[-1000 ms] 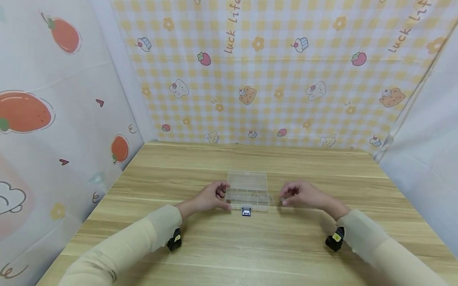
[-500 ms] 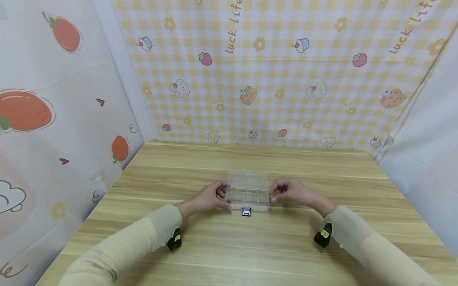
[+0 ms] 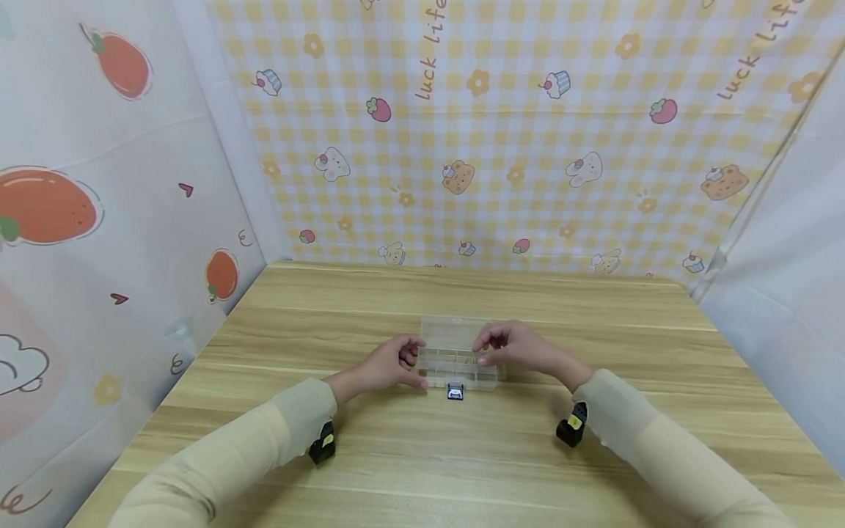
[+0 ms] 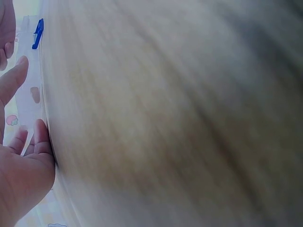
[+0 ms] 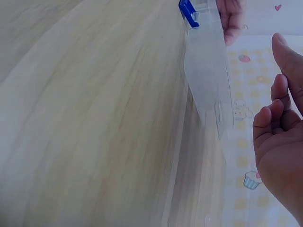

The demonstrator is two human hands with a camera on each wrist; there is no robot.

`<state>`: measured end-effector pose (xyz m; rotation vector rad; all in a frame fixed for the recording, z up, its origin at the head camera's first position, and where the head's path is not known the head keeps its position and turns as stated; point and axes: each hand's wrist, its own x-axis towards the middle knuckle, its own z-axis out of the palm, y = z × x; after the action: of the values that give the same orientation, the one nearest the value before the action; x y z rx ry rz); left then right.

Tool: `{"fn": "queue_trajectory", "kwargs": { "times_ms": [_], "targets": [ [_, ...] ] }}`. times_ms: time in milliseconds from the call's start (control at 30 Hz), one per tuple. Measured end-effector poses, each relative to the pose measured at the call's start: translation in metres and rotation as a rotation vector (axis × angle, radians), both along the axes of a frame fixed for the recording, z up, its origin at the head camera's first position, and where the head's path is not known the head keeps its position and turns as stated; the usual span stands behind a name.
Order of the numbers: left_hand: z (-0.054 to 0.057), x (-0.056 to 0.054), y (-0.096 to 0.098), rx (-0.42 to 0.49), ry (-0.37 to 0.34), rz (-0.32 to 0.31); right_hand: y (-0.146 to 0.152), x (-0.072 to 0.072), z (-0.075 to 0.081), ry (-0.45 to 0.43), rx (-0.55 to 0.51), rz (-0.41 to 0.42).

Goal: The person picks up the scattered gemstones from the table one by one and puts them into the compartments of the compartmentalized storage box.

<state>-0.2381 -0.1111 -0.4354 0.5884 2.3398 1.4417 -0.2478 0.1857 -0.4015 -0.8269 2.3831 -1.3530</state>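
Note:
A clear plastic compartment box point(image 3: 445, 375) lies on the table with its lid point(image 3: 442, 334) laid back and a blue clasp point(image 3: 455, 391) hanging at its front. My left hand point(image 3: 389, 364) grips the box's left end, thumb at the front and fingers behind. Through the front wall a brown oval piece point(image 4: 35, 95) shows in the left wrist view. Over the box's right compartments hovers my right hand point(image 3: 521, 348), fingers loosely bent and thumb apart from them. In the right wrist view, I see nothing between the fingers and thumb of the right hand point(image 5: 281, 142).
The wood-grain table point(image 3: 422, 455) extends around the box. A checked cloth with cartoon prints point(image 3: 475, 132) hangs behind it, and a white cloth point(image 3: 119, 183) hangs at the left. Black wrist cameras sit under both sleeves.
My right hand has moved left, from the table beside the box to above its right compartments. The left hand stays on the box, which shifts little.

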Motion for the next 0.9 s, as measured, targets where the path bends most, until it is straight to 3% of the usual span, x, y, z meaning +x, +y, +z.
{"fn": "queue_trajectory", "kwargs": {
  "times_ms": [567, 900],
  "targets": [
    [0.004, 0.003, 0.001, 0.003, 0.011, 0.008, -0.033, -0.008, -0.002, 0.005, -0.012, 0.065],
    [0.000, 0.000, 0.000, 0.001, 0.023, -0.007, -0.048, -0.010, -0.004, -0.015, -0.020, 0.102]
  ]
}}
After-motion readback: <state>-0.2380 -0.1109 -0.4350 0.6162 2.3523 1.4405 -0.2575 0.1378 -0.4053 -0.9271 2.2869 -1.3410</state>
